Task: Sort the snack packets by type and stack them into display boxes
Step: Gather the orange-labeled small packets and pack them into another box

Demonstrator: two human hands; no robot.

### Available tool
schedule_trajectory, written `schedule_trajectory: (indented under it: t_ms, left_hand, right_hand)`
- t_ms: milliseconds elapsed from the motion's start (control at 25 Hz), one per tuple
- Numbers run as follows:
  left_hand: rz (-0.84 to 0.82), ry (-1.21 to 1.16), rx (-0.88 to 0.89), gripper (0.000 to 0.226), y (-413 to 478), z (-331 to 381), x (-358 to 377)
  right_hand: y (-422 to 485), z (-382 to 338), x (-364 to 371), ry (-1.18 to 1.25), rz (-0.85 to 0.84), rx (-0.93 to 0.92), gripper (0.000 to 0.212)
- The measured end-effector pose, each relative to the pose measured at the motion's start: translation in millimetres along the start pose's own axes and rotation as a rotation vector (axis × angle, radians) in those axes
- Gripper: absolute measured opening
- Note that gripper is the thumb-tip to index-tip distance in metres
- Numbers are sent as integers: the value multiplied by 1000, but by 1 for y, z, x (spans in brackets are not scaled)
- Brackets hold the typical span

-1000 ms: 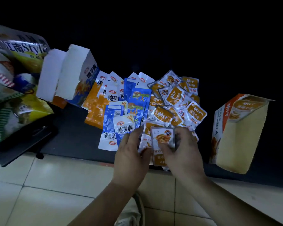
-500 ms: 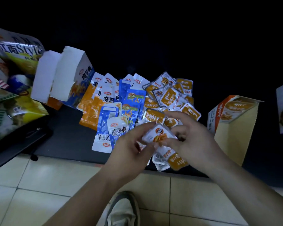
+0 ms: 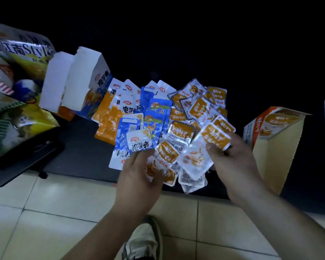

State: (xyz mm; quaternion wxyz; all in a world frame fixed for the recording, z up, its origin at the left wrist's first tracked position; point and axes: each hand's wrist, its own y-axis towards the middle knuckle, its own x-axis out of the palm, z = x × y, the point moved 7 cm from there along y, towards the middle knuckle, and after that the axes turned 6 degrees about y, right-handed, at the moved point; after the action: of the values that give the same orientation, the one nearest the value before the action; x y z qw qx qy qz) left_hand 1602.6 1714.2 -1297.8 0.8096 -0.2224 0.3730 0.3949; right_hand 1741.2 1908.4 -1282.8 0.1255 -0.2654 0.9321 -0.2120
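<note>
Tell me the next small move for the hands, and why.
Probably swing the right hand over to the open orange box and slip its orange packets in: the hand holds a few, the box carries the same print, and it stands just beside the hand.

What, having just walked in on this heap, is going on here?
A person is sorting snack packets on a dark surface. The right hand grips a small orange packet at the heap's right side, next to an open orange display box. The left hand is on packets at the near edge; blur hides whether it grips one. Blue packets lie loose in the middle.
</note>
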Motion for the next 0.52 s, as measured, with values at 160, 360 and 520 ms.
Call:
schedule_trajectory:
  t_ms: [160,360,520]
  left_hand:
    - [-3,450,113,67,19,-12,-1]
    - [34,-123,-118,18,28,-22,-14]
    - [-92,-876,-333,19,13,8,-7]
  right_hand:
    - [-3,-11,-2,-128,-85,-55,43]
    - [-7,-8,3,-139,-127,-92,46]
    - [-8,-12,1,-109,-158,-93,47]
